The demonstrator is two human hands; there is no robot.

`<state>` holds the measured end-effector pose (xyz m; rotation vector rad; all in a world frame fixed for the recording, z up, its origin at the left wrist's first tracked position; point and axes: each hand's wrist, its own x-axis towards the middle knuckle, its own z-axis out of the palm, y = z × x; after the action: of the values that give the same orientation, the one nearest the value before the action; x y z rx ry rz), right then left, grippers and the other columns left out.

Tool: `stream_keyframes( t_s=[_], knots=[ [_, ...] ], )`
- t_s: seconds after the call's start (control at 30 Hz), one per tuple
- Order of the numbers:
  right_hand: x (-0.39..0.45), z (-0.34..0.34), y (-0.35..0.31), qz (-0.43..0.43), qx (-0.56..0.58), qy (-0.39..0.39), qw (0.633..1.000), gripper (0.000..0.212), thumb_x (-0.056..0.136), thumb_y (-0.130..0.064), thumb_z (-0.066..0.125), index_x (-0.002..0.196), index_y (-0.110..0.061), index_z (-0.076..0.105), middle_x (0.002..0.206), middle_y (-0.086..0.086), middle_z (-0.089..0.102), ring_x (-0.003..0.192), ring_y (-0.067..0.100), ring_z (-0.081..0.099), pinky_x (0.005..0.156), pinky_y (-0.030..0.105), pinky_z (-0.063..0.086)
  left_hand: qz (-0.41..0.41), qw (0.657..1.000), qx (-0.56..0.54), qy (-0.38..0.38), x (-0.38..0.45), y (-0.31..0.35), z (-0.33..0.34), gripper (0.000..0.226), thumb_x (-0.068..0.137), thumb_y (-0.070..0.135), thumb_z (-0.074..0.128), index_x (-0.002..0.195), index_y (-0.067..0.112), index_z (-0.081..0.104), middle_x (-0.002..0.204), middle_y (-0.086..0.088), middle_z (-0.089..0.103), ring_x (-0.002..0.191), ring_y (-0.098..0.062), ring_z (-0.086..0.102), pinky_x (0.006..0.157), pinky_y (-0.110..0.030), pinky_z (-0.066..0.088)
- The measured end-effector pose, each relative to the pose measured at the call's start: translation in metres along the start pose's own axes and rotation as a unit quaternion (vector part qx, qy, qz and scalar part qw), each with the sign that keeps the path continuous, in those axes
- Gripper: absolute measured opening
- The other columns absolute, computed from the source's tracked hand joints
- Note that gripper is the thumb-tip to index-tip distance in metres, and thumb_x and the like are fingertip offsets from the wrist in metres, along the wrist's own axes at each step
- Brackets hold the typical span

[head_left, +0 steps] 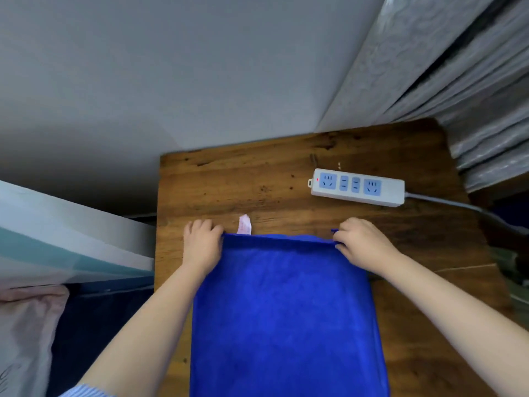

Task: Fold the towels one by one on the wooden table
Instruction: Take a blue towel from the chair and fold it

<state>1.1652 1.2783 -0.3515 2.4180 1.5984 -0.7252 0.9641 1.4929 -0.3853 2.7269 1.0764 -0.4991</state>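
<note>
At centre left the left hand (pixel 202 244) pinches the far left corner of the blue towel (pixel 286 310), fingers curled on the hem. The towel lies on the table (pixel 229 179), filling the lower middle of the frame, its long axis running from bottom edge up toward the wall. A white tag (pixel 244 224) pokes past its far edge. The right hand (pixel 361 244) grips the far right corner. It looks doubled along that edge; more folding likely remains. A power strip (pixel 357 187) sits upper right.

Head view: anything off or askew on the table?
Nothing damaged or spilled. Only oddity: the white care label sticks out past the blue towel far edge, between the left hand and right hand.
</note>
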Motion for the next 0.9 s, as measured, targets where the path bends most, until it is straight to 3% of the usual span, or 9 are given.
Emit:
stream_keyframes(
  t_s=[0.13,0.2,0.3,0.37,0.5,0.57,0.63,0.77,0.9],
  knots=[
    [-0.032,0.000,0.006,-0.003,-0.012,-0.051,0.999,0.024,0.094,-0.032,0.045,0.106,-0.017,0.059,0.129,-0.004,0.052,0.133,0.015,0.031,0.109,0.032,0.023,0.076,0.992,-0.093,0.047,-0.031,-0.012,0.000,0.014,0.086,0.006,0.059,0.096,0.004,0.068,0.094,-0.013,0.069,0.096,-0.032,0.061,0.103,-0.042,0.036],
    [-0.046,0.001,0.007,-0.012,0.007,-0.059,0.998,0.015,0.093,-0.032,0.048,0.088,-0.022,0.057,0.123,-0.006,0.055,0.135,0.010,0.026,0.113,0.035,0.018,0.085,0.985,-0.147,-0.012,-0.050,-0.020,-0.004,0.010,0.087,0.008,0.058,0.092,0.006,0.066,0.091,-0.010,0.067,0.093,-0.028,0.061,0.086,-0.032,0.043],
    [-0.061,-0.001,0.011,-0.021,0.084,-0.101,0.991,0.034,0.091,-0.027,0.052,0.062,-0.026,0.033,0.080,-0.007,0.052,0.086,0.002,0.048,0.083,0.027,0.038,0.063,0.959,-0.215,-0.176,-0.071,-0.029,-0.010,0.012,0.091,0.016,0.055,0.080,0.019,0.053,0.083,0.001,0.058,0.084,-0.019,0.056,0.068,-0.025,0.038],
    [-0.069,-0.007,0.007,-0.010,0.151,-0.185,0.971,0.037,0.090,-0.023,0.054,0.061,-0.023,0.030,0.065,-0.006,0.043,0.059,0.004,0.038,0.057,0.019,0.031,0.047,0.931,-0.230,-0.280,-0.080,-0.032,-0.013,0.022,0.090,0.018,0.056,0.071,0.021,0.046,0.075,0.005,0.051,0.071,-0.013,0.047,0.063,-0.023,0.034],
    [-0.084,-0.007,0.001,0.023,0.257,-0.398,0.880,0.035,0.089,-0.005,0.055,0.064,-0.020,0.035,0.059,-0.004,0.037,0.048,0.002,0.034,0.048,0.017,0.027,0.015,0.847,-0.307,-0.433,-0.094,-0.040,-0.016,0.029,0.088,0.014,0.060,0.068,0.018,0.040,0.070,0.004,0.045,0.063,-0.010,0.039,0.060,-0.021,0.031],
    [-0.087,0.002,0.000,0.058,0.311,-0.442,0.839,0.032,0.088,0.001,0.052,0.066,-0.018,0.038,0.060,-0.002,0.036,0.050,0.006,0.035,0.048,0.020,0.029,0.000,0.816,-0.345,-0.464,-0.099,-0.043,-0.015,0.030,0.089,0.012,0.059,0.066,0.018,0.041,0.069,0.005,0.046,0.060,-0.007,0.042,0.058,-0.018,0.032],
    [-0.083,0.010,0.001,0.095,0.317,-0.361,0.872,0.028,0.088,0.000,0.053,0.067,-0.017,0.044,0.062,-0.002,0.039,0.055,0.008,0.038,0.050,0.019,0.032,-0.031,0.811,-0.400,-0.426,-0.102,-0.043,-0.013,0.028,0.092,0.013,0.055,0.067,0.017,0.043,0.069,0.005,0.048,0.061,-0.007,0.043,0.058,-0.018,0.033],
    [-0.059,0.014,-0.004,0.149,0.172,-0.073,0.971,0.008,0.089,-0.015,0.054,0.083,-0.015,0.058,0.083,0.000,0.050,0.092,0.020,0.054,0.067,0.022,0.039,-0.122,0.812,-0.513,-0.251,-0.091,-0.038,-0.011,0.023,0.096,0.014,0.046,0.073,0.015,0.049,0.079,-0.001,0.054,0.070,-0.010,0.049,0.061,-0.021,0.038],
    [-0.035,0.022,-0.016,0.141,0.095,-0.036,0.985,0.017,0.090,-0.011,0.047,0.096,-0.010,0.064,0.122,0.008,0.050,0.123,0.024,0.040,0.096,0.032,0.041,-0.117,0.931,-0.322,-0.123,-0.070,-0.030,-0.008,0.016,0.095,0.012,0.047,0.079,0.013,0.052,0.090,-0.006,0.057,0.080,-0.017,0.050,0.068,-0.027,0.038]
  ],
)
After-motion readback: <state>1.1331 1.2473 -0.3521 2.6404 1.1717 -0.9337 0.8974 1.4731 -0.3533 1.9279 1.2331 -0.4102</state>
